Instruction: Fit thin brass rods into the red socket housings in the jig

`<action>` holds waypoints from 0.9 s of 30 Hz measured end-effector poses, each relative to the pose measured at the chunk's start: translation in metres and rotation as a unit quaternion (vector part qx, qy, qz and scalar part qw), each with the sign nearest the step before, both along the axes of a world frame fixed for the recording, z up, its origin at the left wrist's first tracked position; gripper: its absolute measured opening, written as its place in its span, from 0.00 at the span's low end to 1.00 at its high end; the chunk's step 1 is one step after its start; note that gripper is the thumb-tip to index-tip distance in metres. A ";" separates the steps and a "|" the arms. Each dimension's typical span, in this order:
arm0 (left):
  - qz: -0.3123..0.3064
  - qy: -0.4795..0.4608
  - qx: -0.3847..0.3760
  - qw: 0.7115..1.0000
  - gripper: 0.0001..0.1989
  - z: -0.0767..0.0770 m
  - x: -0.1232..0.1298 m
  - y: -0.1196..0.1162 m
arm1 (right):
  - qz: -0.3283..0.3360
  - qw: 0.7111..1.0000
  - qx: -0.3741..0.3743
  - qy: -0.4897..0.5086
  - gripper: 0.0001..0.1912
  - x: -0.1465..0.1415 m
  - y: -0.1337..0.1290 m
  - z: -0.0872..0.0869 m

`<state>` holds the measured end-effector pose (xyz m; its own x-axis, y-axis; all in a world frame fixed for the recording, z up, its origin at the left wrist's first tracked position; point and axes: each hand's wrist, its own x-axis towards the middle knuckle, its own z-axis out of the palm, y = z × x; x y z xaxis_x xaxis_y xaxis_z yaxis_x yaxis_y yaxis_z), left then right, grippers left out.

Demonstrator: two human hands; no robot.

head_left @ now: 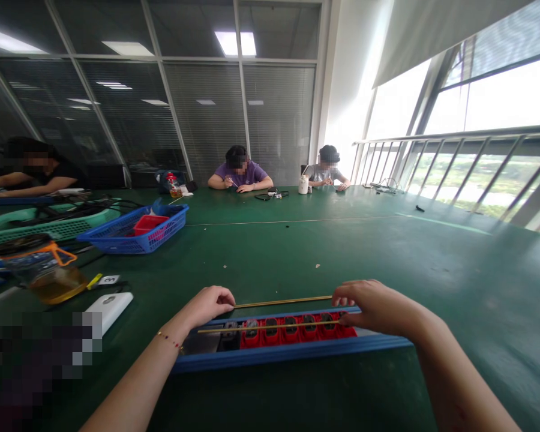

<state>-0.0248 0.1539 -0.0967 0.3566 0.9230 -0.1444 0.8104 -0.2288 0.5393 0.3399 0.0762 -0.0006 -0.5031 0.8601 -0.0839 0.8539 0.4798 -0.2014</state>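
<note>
A long blue tray (292,351) lies across the table in front of me, holding a row of red holders (270,339) with dark grey parts in them. One thin yellow-brown stick (270,327) rests lengthwise over the holders. Another thin stick (283,301) lies along the tray's far side. The curled fingers of my left hand (212,305) close at the far stick's left end. My right hand (371,307) is over the tray's right part, fingers and thumb apart. Its fingertips are by the far stick's right end, its thumb by the near stick's right end.
To the left are a blue basket (137,245) with a red box (150,224), a green basket (72,227), a jar of amber liquid (56,285) and a white power bank (109,312). Several people sit along the far side of the green table (261,246).
</note>
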 end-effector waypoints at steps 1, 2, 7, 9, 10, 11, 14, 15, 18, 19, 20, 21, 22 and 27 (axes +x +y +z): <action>0.002 0.000 -0.001 1.000 0.14 0.000 0.000 0.000 | 0.019 1.000 0.006 0.006 0.12 -0.005 -0.001 0.000; 0.003 0.001 -0.002 1.000 0.14 0.000 0.000 0.000 | 0.037 0.999 0.006 0.008 0.12 -0.011 -0.001 0.000; 0.011 0.001 -0.007 1.000 0.15 0.002 0.001 -0.001 | 0.061 0.997 0.032 -0.017 0.08 -0.032 -0.002 -0.010; 0.014 -0.001 -0.009 1.000 0.15 0.002 0.001 -0.001 | 0.059 0.996 0.057 -0.028 0.09 -0.037 -0.002 -0.014; 0.013 -0.003 -0.011 1.000 0.15 0.002 0.000 -0.001 | 0.060 0.995 0.067 -0.034 0.10 -0.039 -0.002 -0.016; 0.011 -0.006 -0.011 1.000 0.15 0.002 0.000 -0.001 | 0.064 0.995 0.074 -0.038 0.10 -0.040 -0.003 -0.016; 0.006 -0.009 -0.006 1.000 0.14 0.000 0.000 0.000 | 0.071 0.994 0.084 -0.026 0.08 -0.036 -0.004 -0.012; 0.004 -0.008 -0.004 1.000 0.14 -0.001 0.000 0.000 | 0.066 0.994 0.083 -0.013 0.08 -0.032 -0.004 -0.008; 0.004 -0.005 0.000 1.000 0.15 -0.003 -0.001 0.001 | 0.021 0.997 0.064 0.034 0.08 -0.014 -0.005 0.006; 0.004 -0.004 0.000 1.000 0.15 -0.003 -0.001 0.002 | 0.002 0.997 0.059 0.046 0.08 -0.006 -0.005 0.011; 0.004 -0.004 0.001 1.000 0.15 -0.004 -0.001 0.002 | -0.010 0.997 0.055 0.056 0.08 0.003 -0.005 0.015; 0.004 -0.003 0.003 1.000 0.15 -0.003 -0.001 0.001 | -0.021 0.996 0.053 0.066 0.08 0.011 -0.004 0.018; 0.004 -0.002 0.004 1.000 0.15 -0.003 -0.001 0.001 | -0.032 0.995 0.054 0.076 0.08 0.020 -0.003 0.019; 0.005 0.005 0.013 1.000 0.19 0.003 0.002 -0.003 | -0.076 0.990 0.095 0.075 0.07 0.044 0.010 0.011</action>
